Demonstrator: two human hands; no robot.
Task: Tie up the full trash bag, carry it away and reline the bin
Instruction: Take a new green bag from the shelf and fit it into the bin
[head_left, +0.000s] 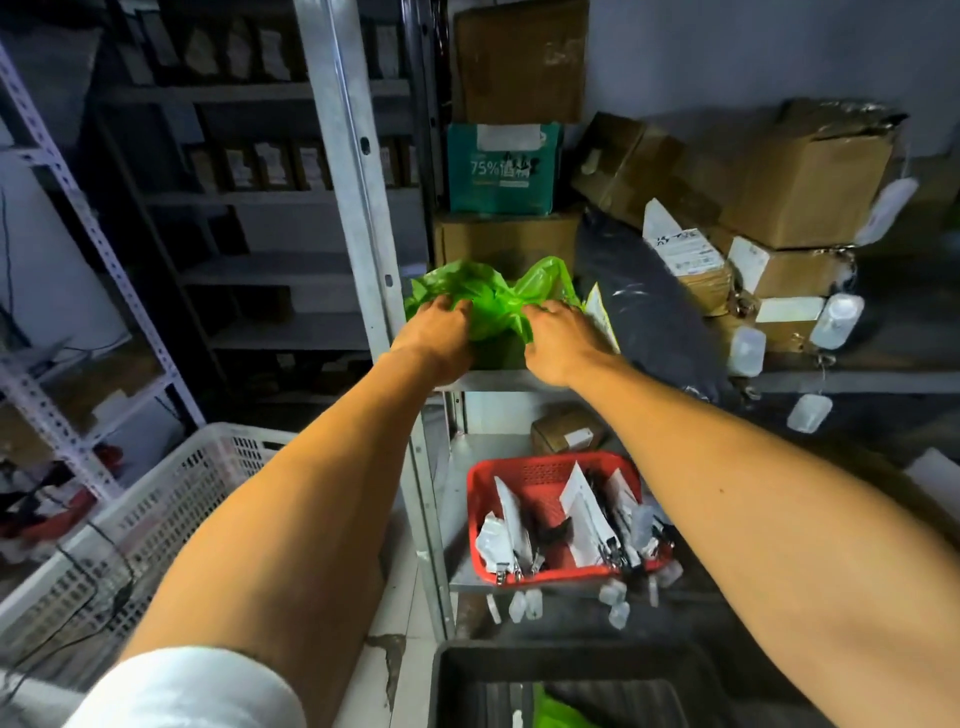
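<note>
Both hands — left hand (439, 332), right hand (558, 340) — are gripping crumpled green plastic bags (493, 304) on the shelf, probably picking a liner; next, opening one over the black bin (571, 670).

Two bare forearms reach past the red basket (550, 512), ending in the left hand (436, 332) and right hand (563, 345). A white sleeve (192, 688), rolled or pushed up into a soft rounded cuff, covers the left arm's upper part, well below and left of that basket. The right arm shows no sleeve, no watch, no rings.
</note>
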